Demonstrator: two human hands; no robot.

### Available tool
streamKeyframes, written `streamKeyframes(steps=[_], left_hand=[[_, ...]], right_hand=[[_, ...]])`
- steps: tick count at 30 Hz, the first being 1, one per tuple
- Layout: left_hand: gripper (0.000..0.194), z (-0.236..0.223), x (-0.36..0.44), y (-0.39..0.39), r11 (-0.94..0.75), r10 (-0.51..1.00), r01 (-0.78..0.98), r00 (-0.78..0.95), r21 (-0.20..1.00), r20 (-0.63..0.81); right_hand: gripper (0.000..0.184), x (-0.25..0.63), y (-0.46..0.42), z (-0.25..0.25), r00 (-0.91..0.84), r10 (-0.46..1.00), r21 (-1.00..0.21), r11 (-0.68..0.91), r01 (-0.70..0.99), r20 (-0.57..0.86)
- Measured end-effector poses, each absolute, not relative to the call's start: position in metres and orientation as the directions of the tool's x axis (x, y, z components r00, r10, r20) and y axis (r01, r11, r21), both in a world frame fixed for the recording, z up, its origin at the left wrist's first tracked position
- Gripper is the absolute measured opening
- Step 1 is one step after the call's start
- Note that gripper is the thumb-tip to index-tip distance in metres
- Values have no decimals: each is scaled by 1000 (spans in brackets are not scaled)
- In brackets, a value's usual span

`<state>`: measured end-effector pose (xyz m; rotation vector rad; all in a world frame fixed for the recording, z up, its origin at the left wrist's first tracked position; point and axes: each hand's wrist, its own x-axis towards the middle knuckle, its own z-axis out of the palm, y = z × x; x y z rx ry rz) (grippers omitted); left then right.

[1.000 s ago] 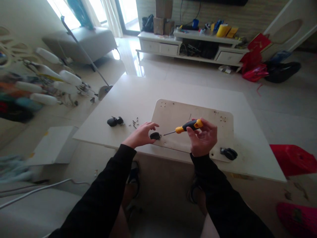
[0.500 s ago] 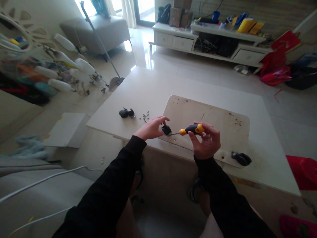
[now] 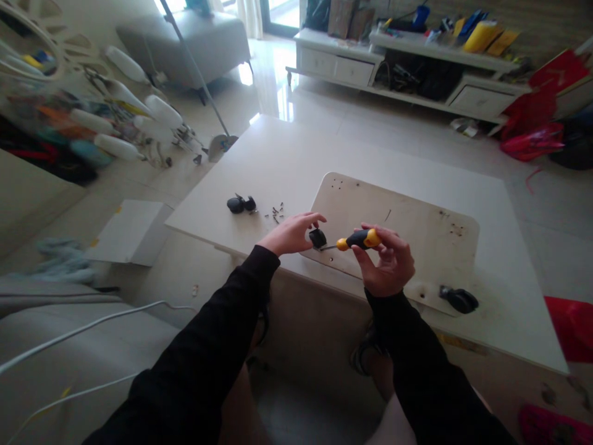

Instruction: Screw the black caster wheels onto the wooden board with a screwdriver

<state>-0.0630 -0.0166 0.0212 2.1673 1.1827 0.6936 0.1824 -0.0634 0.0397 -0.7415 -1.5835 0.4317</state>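
Note:
My left hand (image 3: 293,233) holds a small black caster wheel (image 3: 317,238) against the near left corner of a pale rounded board (image 3: 417,241). My right hand (image 3: 386,262) is closed round a screwdriver with a yellow and black handle (image 3: 359,239). Its thin shaft points left and its tip meets the wheel. Both sleeves are black. The board lies on a low white table (image 3: 287,167).
A second black caster (image 3: 458,300) sits fixed at the board's near right corner. A loose caster (image 3: 241,204) and several small screws (image 3: 277,213) lie on the table to the left. Floor clutter, a mop handle (image 3: 194,68) and a white TV cabinet (image 3: 393,68) lie beyond.
The screwdriver tip has closed in on the caster and now touches it. My left hand has tilted the caster up under its fingers. The camera has shifted left and down.

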Motion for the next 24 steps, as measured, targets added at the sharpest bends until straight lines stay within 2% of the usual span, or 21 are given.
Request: streamKeyframes(steps=[5,10,13,17,20,24], left_hand=[[68,23,-61,-17,-446,863,561,475,697,170],[61,22,-60,-17,-464,853,552,489,693,181],[58,23,-60,-18,-456,856,552,488,699,173],[60,26,-59,-20,-445,861,574,484,687,153],[57,28,-59,-21,-451,859,576,487,682,157],[58,28,-58,-21,-451,858,560,487,695,164]], right_hand=[[65,176,-61,49,-188,618,-584,785,209,763],[68,168,-55,61,-254,455,-376,875,304,853],[65,168,-54,64,-286,405,-306,892,334,868],[54,170,-57,61,-310,464,-389,880,275,830],[55,169,-58,60,-306,513,-462,857,227,802],[47,164,-59,64,-251,484,-401,859,317,838]])
